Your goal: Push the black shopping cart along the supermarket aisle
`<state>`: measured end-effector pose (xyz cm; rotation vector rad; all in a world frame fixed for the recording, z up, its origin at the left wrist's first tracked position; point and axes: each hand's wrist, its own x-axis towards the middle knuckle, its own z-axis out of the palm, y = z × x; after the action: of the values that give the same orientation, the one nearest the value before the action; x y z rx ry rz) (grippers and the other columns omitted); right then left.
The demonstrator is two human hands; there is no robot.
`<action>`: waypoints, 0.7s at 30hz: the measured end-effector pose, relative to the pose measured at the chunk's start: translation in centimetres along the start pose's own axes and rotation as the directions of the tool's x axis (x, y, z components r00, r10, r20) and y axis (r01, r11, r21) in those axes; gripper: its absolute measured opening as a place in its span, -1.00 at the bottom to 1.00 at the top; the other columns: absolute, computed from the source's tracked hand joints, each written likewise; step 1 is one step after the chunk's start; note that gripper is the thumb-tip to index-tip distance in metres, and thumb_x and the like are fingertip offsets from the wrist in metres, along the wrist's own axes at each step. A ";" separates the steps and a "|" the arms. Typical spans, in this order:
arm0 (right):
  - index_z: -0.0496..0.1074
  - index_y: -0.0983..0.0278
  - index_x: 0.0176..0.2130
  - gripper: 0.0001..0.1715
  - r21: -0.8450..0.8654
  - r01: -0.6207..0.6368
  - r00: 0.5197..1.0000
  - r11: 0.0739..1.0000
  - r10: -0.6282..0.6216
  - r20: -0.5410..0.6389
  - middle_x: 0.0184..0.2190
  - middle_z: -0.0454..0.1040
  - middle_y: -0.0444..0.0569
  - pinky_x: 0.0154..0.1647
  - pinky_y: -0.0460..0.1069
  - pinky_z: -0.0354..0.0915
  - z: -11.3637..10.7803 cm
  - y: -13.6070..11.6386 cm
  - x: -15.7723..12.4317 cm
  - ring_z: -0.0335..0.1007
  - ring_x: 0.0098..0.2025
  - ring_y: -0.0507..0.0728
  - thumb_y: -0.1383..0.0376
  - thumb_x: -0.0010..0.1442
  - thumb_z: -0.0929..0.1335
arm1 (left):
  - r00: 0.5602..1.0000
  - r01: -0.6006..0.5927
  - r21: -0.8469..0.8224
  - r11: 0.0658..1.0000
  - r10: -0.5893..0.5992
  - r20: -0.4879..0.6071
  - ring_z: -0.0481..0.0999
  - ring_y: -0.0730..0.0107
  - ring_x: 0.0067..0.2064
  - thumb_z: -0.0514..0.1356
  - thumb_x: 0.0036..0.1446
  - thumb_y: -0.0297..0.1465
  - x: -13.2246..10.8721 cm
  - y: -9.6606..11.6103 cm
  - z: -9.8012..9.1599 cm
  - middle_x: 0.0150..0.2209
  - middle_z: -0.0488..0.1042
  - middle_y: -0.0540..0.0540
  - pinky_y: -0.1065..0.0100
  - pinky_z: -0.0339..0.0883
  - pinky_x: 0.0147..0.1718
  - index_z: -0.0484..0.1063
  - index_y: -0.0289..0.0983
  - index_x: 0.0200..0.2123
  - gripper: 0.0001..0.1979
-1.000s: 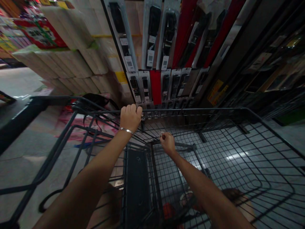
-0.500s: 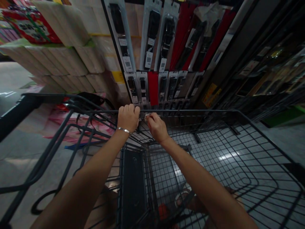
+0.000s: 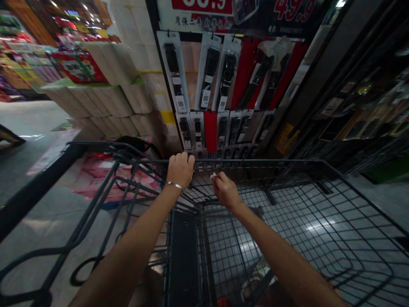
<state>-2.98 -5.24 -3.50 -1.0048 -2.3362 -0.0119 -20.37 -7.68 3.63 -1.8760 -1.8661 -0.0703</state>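
Note:
My left hand [image 3: 180,171], with a silver bracelet at the wrist, is closed over the far top rail of a dark metal shopping cart [image 3: 281,161]. Just right of it and a little lower, my right hand [image 3: 226,190] hovers inside the basket, clear of the rail. Its thumb and fingertips pinch a small crumpled white piece, perhaps tissue or paper [image 3: 213,175]; its exact kind is too small to make out. Wire mesh of the basket spreads beneath both forearms.
Beyond the cart stands a rack of hanging watch-like packages [image 3: 209,76] under a price sign [image 3: 204,17]. Stacked paper packs [image 3: 99,100] and pink packages [image 3: 111,179] are at left. A dark shelf of hanging goods [image 3: 361,98] rises at right.
My right hand has drawn back from the rail, down and to the right, with the white piece in its fingers. My left hand stays on the rail. The view has tilted up.

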 end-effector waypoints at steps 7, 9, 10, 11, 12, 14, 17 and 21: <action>0.45 0.32 -0.19 -0.73 0.220 0.087 0.954 0.972 -0.017 -0.301 -0.24 0.40 0.08 -0.13 -0.04 0.30 -4.7 -0.6 4.7 0.34 -0.19 0.11 0.46 0.22 0.20 | 0.999 0.018 -0.011 1.000 -0.018 0.035 0.31 0.08 -0.22 0.00 0.12 -0.49 -0.1 0.0 -0.4 -0.27 0.33 -0.26 0.15 0.14 -0.28 0.34 -0.33 -0.20 -0.81; 0.45 0.34 -0.16 -0.69 0.207 0.056 0.975 0.977 -0.008 -0.224 -0.27 0.42 0.08 -0.10 0.01 0.29 -4.8 -0.7 5.8 0.33 -0.20 0.14 0.48 0.21 0.19 | 0.999 0.018 -0.015 1.000 -0.018 0.043 0.32 0.08 -0.21 0.00 0.12 -0.50 -0.2 0.0 -0.5 -0.27 0.33 -0.25 0.15 0.15 -0.26 0.33 -0.33 -0.20 -0.81; 0.45 0.35 -0.14 -0.67 0.195 0.046 0.983 0.980 -0.010 -0.182 -0.30 0.42 0.08 -0.09 0.02 0.28 -4.7 -0.7 6.1 0.33 -0.20 0.15 0.50 0.20 0.19 | 0.999 0.018 -0.016 1.000 -0.017 0.047 0.32 0.08 -0.20 0.01 0.11 -0.50 -0.2 0.1 -0.6 -0.26 0.34 -0.25 0.15 0.16 -0.26 0.33 -0.33 -0.20 -0.81; 0.45 0.36 -0.13 -0.65 0.185 0.039 0.989 0.982 -0.012 -0.147 -0.32 0.43 0.08 -0.08 0.04 0.27 -4.5 -0.7 6.3 0.32 -0.21 0.16 0.51 0.18 0.19 | 0.998 0.016 -0.015 1.000 -0.015 0.053 0.33 0.08 -0.20 0.02 0.11 -0.50 -0.3 0.1 -0.7 -0.26 0.34 -0.25 0.15 0.16 -0.25 0.32 -0.32 -0.20 -0.81; 0.45 0.37 -0.12 -0.64 0.181 0.037 0.992 0.983 -0.014 -0.123 -0.32 0.43 0.08 -0.07 0.05 0.26 -4.3 -0.6 6.3 0.31 -0.21 0.16 0.52 0.17 0.19 | 0.998 0.014 -0.012 1.000 -0.013 0.061 0.34 0.09 -0.19 0.03 0.10 -0.49 -0.3 0.0 -0.8 -0.25 0.34 -0.24 0.15 0.17 -0.24 0.32 -0.32 -0.19 -0.81; 0.44 0.38 -0.10 -0.63 0.189 0.043 0.994 0.981 -0.024 -0.104 -0.31 0.44 0.09 -0.06 0.06 0.25 -4.1 -0.5 6.2 0.31 -0.20 0.17 0.53 0.14 0.21 | 0.996 0.001 -0.008 1.000 0.000 0.090 0.36 0.09 -0.17 0.06 0.09 -0.48 -0.3 -0.1 -1.2 -0.23 0.36 -0.23 0.15 0.20 -0.21 0.31 -0.32 -0.17 -0.79; 0.44 0.37 -0.11 -0.64 0.204 0.055 0.993 0.977 -0.032 -0.115 -0.30 0.45 0.07 -0.08 0.05 0.24 -4.1 -0.2 6.0 0.30 -0.20 0.17 0.52 0.11 0.25 | 0.979 -0.067 -0.046 0.997 0.074 0.187 0.41 0.13 -0.14 0.12 0.08 -0.45 0.1 -1.1 -2.1 -0.20 0.40 -0.20 0.18 0.25 -0.18 0.30 -0.30 -0.12 -0.75; 0.47 0.32 -0.23 -0.73 0.188 0.040 0.987 0.981 -0.009 -0.162 -0.37 0.45 0.02 -0.18 0.00 0.22 -3.9 -0.2 5.9 0.31 -0.27 0.14 0.51 0.17 0.23 | 0.922 -0.142 -0.126 0.982 0.178 0.345 0.49 0.25 -0.15 0.20 0.09 -0.38 0.8 -3.6 -3.7 -0.18 0.46 -0.18 0.30 0.30 -0.19 0.34 -0.31 -0.12 -0.73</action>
<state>-4.32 -2.40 2.85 -0.8481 -2.1564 0.1151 -22.69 -8.50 8.27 -2.2233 -1.9563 0.2536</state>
